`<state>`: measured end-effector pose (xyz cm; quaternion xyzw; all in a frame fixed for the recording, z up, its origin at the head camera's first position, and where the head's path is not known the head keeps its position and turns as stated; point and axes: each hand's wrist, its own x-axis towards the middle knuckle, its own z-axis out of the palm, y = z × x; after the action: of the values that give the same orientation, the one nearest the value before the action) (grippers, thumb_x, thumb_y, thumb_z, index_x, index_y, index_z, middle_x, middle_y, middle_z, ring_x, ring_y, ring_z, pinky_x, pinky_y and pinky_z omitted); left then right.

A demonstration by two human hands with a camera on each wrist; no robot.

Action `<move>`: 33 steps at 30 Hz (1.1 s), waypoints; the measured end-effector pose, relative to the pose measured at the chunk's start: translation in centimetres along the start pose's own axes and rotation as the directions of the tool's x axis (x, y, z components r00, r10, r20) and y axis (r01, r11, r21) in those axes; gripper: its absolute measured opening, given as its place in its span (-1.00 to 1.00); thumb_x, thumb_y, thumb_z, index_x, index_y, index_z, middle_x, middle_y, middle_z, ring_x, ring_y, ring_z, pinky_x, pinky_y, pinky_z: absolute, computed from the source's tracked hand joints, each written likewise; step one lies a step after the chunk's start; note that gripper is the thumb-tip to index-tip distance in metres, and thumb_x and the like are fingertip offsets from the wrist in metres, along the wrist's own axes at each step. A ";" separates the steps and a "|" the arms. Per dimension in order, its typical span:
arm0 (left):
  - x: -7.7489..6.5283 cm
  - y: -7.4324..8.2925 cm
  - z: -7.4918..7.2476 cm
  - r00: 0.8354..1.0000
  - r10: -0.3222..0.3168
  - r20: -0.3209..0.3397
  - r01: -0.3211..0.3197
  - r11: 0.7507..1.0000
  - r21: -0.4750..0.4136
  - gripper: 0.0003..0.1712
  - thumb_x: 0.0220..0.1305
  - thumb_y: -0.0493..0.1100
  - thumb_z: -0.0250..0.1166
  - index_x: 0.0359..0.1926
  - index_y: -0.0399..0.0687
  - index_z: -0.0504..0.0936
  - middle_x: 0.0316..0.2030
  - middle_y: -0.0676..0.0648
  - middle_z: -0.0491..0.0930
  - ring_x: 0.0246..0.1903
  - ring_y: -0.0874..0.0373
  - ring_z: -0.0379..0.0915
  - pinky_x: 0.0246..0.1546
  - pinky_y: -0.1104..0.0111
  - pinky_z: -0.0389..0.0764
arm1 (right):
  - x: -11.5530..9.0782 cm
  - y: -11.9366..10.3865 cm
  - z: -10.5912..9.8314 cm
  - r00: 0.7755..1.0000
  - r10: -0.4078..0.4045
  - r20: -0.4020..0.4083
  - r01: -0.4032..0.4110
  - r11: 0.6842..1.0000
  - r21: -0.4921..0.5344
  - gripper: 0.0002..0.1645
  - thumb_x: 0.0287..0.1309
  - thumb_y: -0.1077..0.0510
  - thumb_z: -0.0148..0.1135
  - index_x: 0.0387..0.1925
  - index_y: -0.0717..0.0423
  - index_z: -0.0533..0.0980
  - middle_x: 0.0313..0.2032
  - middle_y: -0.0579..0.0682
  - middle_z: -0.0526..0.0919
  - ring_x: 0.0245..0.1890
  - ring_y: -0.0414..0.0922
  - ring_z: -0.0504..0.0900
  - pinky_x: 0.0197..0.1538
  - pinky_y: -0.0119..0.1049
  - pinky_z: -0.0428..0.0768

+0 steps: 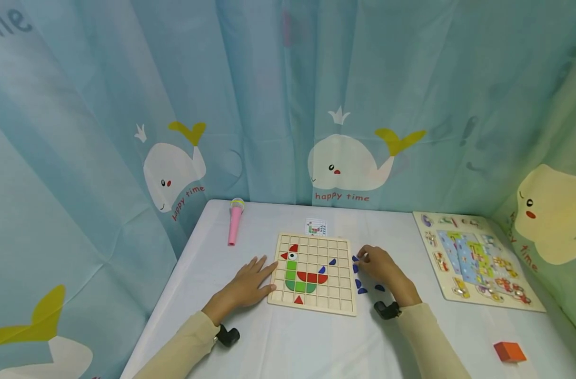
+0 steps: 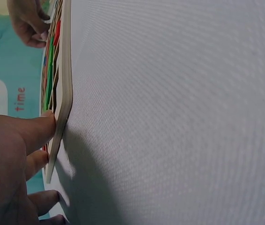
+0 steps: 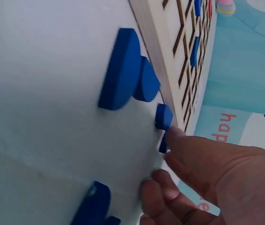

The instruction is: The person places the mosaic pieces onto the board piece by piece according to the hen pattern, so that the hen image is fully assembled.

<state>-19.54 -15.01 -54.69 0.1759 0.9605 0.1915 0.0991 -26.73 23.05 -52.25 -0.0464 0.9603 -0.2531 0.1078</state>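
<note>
A wooden grid board (image 1: 335, 303) lies on the table, bearing a bird-like figure of red, green and blue pieces and an eye piece (image 1: 292, 256). My left hand (image 1: 245, 284) rests at its left edge, fingers spread; in the left wrist view the thumb (image 2: 41, 129) touches the rim. Just off the board's right edge, my right hand (image 1: 380, 266) has thumb and forefinger at a blue half-circle piece (image 3: 163, 143), seemingly pinching it. Several more blue half-circle pieces (image 3: 123, 70) lie about that hand. Two blue pieces (image 1: 333, 261) sit on the grid.
Behind the board lies a small picture card (image 1: 316, 227) showing a similar bird. A pink toy microphone (image 1: 234, 223) is at the back left. On the right are a picture puzzle board (image 1: 432, 258) and an orange block (image 1: 509, 351). A whale-print curtain (image 1: 278, 105) hangs behind the table.
</note>
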 end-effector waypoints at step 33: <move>-0.1 0.1 -0.1 1.000 0.000 -0.008 0.000 1.000 -0.018 -0.24 0.57 0.21 0.17 0.64 0.15 0.25 0.65 -0.23 0.08 0.65 -0.29 -0.12 0.58 -0.24 0.07 | 0.2 -0.2 0.8 0.989 0.120 -0.091 -0.119 0.993 0.020 -0.68 0.45 0.21 0.28 0.06 0.39 0.50 -0.08 0.30 0.61 -0.15 0.11 0.62 -0.07 -0.01 0.67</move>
<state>-19.39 -14.95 -54.56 0.1742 0.9592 0.2007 0.0968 -26.78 22.47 -52.82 0.0238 0.9634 -0.2551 0.0788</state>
